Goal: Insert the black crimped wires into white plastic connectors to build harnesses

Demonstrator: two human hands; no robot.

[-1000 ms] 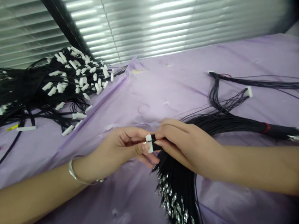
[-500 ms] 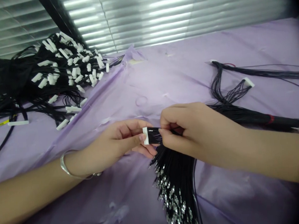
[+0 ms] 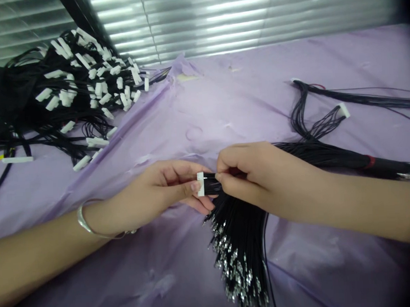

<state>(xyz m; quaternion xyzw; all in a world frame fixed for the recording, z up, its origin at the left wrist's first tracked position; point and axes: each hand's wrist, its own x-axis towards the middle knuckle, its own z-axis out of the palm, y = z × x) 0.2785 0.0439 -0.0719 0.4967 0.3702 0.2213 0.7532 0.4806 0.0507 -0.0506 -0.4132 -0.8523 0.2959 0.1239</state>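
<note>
A big pile of black wires (image 3: 66,99) on the left carries many white plugs at its ends — judging by that, a good share is done. A thick fan of loose wires (image 3: 240,234) spills towards the person, its metal tips bare, so plenty looks left. The right hand (image 3: 261,178) has thumb and forefinger closed on what looks like a thin wire (image 3: 211,176), just beside the plug. The left hand (image 3: 155,188) holds the small white plug (image 3: 201,177) in a narrow pinch, in the middle, above the upper edge of the fan. Black leads (image 3: 211,189) run out of this plug towards the right hand, so it seems at least partly filled; whether every slot is taken is too small to tell.

Around them, a wrinkled purple sheet (image 3: 223,111) covers the table, with slatted blinds (image 3: 218,20) behind. A wire bundle (image 3: 339,153) lies on the right, tied with a red band (image 3: 369,162); beyond it are wires ending in another plug (image 3: 343,110). The closest obstacles are small — the right fingers hide the leads further back, and the left thumb covers part of the plug
</note>
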